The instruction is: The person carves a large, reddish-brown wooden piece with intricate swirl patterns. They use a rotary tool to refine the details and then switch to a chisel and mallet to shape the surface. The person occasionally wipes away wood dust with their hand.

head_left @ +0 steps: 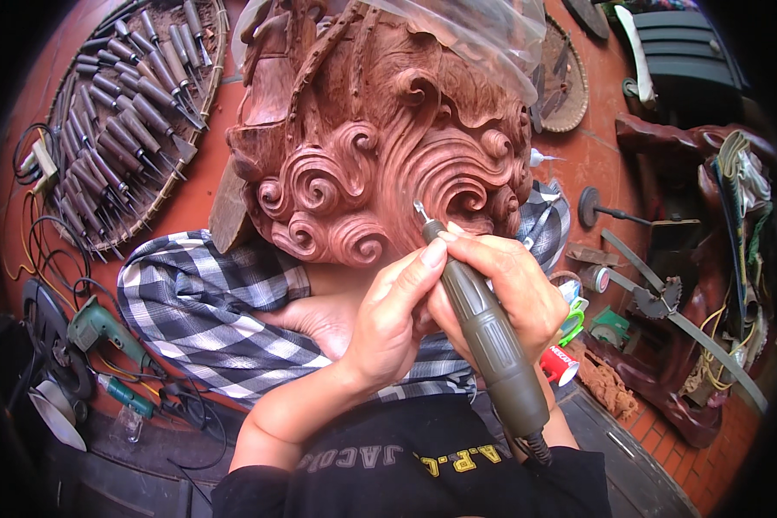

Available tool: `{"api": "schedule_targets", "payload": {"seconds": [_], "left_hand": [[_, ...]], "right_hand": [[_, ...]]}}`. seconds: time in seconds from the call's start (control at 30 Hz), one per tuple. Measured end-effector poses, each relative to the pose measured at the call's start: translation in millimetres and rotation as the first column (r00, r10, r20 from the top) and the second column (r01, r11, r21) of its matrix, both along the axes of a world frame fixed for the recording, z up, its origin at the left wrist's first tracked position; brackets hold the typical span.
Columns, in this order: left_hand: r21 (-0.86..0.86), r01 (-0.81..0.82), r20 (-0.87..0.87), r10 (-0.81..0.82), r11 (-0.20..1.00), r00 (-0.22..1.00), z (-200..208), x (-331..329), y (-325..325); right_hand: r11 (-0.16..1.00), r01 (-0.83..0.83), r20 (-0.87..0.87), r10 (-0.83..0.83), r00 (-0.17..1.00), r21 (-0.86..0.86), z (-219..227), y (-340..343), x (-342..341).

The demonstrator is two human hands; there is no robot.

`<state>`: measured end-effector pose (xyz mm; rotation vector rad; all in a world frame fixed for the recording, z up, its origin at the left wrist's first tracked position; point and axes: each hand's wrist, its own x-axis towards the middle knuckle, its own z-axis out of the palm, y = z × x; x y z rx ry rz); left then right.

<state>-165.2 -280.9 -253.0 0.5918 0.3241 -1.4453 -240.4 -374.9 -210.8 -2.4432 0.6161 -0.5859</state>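
Observation:
A reddish-brown wood carving (397,164) with deep swirling curls stands in front of me, between my crossed legs. My right hand (516,289) is closed around a dark olive rotary tool (492,341), its cord leaving at the lower end. The tool slants up and left, and its small metal bit (420,209) is at the carving's lower middle, beside the large swirl; whether it touches the wood I cannot tell. My left hand (393,315) is closed too, its thumb and fingers against the tool's front end.
At the upper left, a round wicker tray (219,65) holds many wooden-handled chisels (116,138). Clear plastic sheeting (483,39) drapes over the carving's far side. Lower left lie a green power tool (99,332) and tangled cables. A red cup (559,366) stands by my right forearm.

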Motion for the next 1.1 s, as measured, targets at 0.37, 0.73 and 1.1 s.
{"api": "schedule_targets", "payload": {"seconds": [0.37,0.73,1.1], "left_hand": [[-0.063,0.008,-0.01,-0.009,0.998,1.0,5.0,10.6,-13.0],[-0.185,-0.027,0.982,0.186,0.982,0.04,-11.4,-14.3,27.2],[-0.115,0.107,0.799,0.156,0.988,-0.58,-20.5,4.4,16.9]], "right_hand": [[0.994,0.029,-0.003,-0.03,1.0,-0.101,4.2,-6.1,6.6],[0.959,0.081,0.135,-0.121,0.983,0.272,7.4,15.4,-60.6],[0.942,0.113,0.203,-0.184,0.962,0.317,-11.7,13.2,-55.7]]}}
